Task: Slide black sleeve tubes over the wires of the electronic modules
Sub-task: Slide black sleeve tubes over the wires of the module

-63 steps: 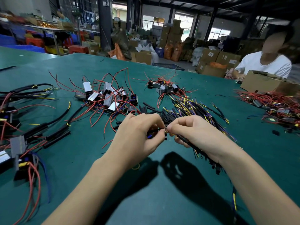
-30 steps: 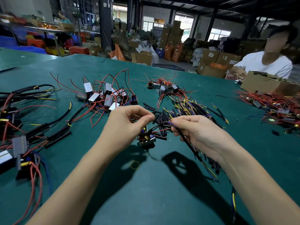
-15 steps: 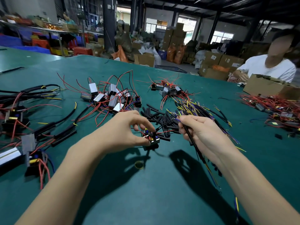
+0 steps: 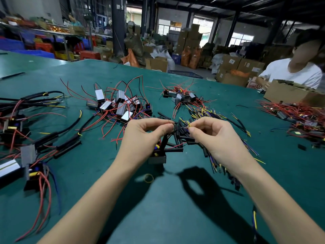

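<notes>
My left hand (image 4: 142, 136) pinches the wires of a small electronic module (image 4: 157, 156), which hangs just below it with a black sleeve tube (image 4: 164, 140) on its wires. My right hand (image 4: 213, 136) pinches a thin yellow wire tip (image 4: 189, 124) and holds a bundle of sleeved wires (image 4: 212, 161) that trails back under the palm. Both hands meet above a heap of loose black sleeve tubes (image 4: 181, 133) on the green table (image 4: 167, 199).
A pile of silver modules with red wires (image 4: 119, 104) lies behind my left hand, another small pile (image 4: 179, 96) further back. Sleeved assemblies (image 4: 29, 138) fill the left side. A yellow rubber band (image 4: 149, 178) lies close to me. A person (image 4: 295, 71) sits by a cardboard box (image 4: 290, 93).
My hands came apart from a close pinch, the module dropped to hang below my left hand, then both hands rose and drew together again. The right fingers now pinch a yellow wire tip.
</notes>
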Demonstrator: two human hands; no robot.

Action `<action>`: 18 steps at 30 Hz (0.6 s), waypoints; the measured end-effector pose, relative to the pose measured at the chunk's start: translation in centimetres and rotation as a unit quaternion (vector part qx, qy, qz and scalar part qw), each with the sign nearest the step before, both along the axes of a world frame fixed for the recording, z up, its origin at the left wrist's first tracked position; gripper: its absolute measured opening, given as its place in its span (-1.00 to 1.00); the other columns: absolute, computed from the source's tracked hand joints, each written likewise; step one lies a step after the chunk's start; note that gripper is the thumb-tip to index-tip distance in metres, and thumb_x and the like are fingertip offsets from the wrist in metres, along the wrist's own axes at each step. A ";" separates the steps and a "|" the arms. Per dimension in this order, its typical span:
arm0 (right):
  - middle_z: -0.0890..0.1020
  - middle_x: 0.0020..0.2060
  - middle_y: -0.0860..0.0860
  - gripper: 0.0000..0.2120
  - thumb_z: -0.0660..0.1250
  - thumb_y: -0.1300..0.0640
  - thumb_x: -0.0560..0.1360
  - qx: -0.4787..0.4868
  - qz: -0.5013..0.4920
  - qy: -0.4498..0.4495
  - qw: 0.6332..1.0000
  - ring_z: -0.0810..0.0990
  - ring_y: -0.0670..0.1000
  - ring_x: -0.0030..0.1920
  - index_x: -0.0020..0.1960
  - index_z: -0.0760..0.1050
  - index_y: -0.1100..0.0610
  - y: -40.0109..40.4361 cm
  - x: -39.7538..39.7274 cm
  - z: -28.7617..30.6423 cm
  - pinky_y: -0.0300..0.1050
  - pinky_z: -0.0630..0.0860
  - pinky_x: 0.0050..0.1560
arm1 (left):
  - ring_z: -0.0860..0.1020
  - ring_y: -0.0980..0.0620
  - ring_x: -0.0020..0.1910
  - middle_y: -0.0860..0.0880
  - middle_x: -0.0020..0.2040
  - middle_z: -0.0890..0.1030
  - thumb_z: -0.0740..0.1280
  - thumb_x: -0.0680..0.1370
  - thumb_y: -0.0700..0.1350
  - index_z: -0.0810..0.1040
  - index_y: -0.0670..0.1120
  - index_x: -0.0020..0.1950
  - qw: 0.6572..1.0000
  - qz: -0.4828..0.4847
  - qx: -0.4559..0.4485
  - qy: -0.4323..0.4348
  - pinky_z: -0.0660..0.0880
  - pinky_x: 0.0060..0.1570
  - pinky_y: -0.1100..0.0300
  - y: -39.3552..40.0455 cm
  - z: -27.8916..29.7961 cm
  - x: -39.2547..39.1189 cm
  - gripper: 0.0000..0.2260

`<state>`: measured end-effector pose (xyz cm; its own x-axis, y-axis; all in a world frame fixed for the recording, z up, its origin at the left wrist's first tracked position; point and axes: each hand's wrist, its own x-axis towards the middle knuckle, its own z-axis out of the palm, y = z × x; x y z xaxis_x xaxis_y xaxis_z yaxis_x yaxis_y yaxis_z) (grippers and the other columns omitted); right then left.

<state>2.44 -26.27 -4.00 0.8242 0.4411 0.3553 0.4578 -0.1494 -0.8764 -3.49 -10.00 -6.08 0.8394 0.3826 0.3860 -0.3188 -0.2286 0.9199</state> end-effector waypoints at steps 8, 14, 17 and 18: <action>0.55 -0.44 -0.09 -0.87 0.39 0.28 0.44 -0.143 -0.050 -0.149 0.977 0.44 -0.21 -0.43 -0.25 0.57 0.12 -0.3 -0.2 -0.8 -0.42 0.32 -0.35 | 0.59 0.27 -0.28 0.08 -0.26 0.70 0.46 0.43 -0.24 0.70 -0.04 -0.19 0.998 -0.050 0.031 0.019 0.47 -0.18 0.44 -1.7 -0.7 0.1 -0.89; 0.59 -0.39 -0.06 -0.87 0.35 0.31 0.48 -0.045 -0.019 -0.045 0.998 0.50 -0.13 -0.34 -0.21 0.58 0.15 -0.1 0.2 -1.1 -0.13 0.48 -0.21 | 0.59 0.22 -0.28 0.09 -0.26 0.70 0.49 0.41 -0.17 0.72 -0.04 -0.18 0.999 0.027 0.024 0.005 0.50 -0.16 0.36 -2.3 -1.3 0.3 -0.96; 0.59 -0.38 -0.09 -0.88 0.34 0.31 0.49 -0.035 0.002 -0.040 0.999 0.50 -0.16 -0.34 -0.19 0.58 0.15 -0.3 0.1 -0.9 -0.19 0.47 -0.22 | 0.59 0.24 -0.29 0.07 -0.27 0.70 0.49 0.41 -0.19 0.72 -0.07 -0.17 1.000 0.018 0.023 0.008 0.51 -0.17 0.36 -2.4 -1.3 0.3 -0.96; 0.60 -0.37 -0.06 -0.89 0.34 0.31 0.49 -0.036 0.010 -0.038 0.999 0.50 -0.14 -0.33 -0.18 0.58 0.17 -0.3 0.1 -0.8 -0.14 0.48 -0.22 | 0.58 0.26 -0.31 0.07 -0.27 0.70 0.49 0.41 -0.19 0.72 -0.07 -0.17 0.999 0.020 0.028 0.006 0.49 -0.20 0.39 -2.4 -1.3 0.3 -0.96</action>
<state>2.52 -26.58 -4.84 0.7875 0.4830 0.3828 0.5253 -0.2014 -0.8267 -3.20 -12.36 -7.38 0.8287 0.3939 0.3977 -0.2976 -0.2918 0.9090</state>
